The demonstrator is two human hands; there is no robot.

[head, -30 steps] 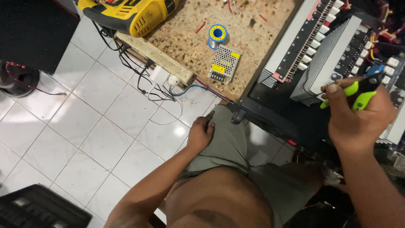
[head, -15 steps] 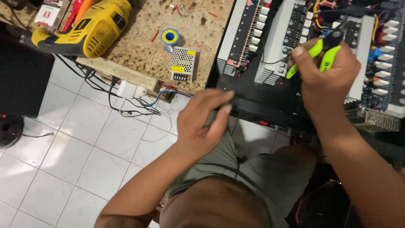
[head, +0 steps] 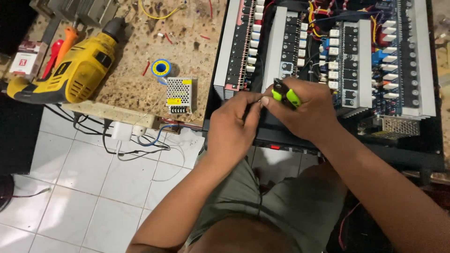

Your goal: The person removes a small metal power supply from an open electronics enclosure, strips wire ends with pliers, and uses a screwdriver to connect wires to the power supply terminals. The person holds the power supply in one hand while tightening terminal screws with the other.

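The jaws of the green-handled pliers [head: 286, 96] are hidden inside the right hand [head: 304, 112], and whatever the left hand [head: 232, 129] pinches at its fingertips is too small to tell. At the right of the frame, the open black amplifier chassis [head: 422, 154] is cut off by the top edge. The yellow drill [head: 70, 70] at the upper left covers most of the red and orange tool handles [head: 61, 47] behind it.

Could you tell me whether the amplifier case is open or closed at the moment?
Open: the amplifier has no lid, and its boards, heatsinks and wiring show.
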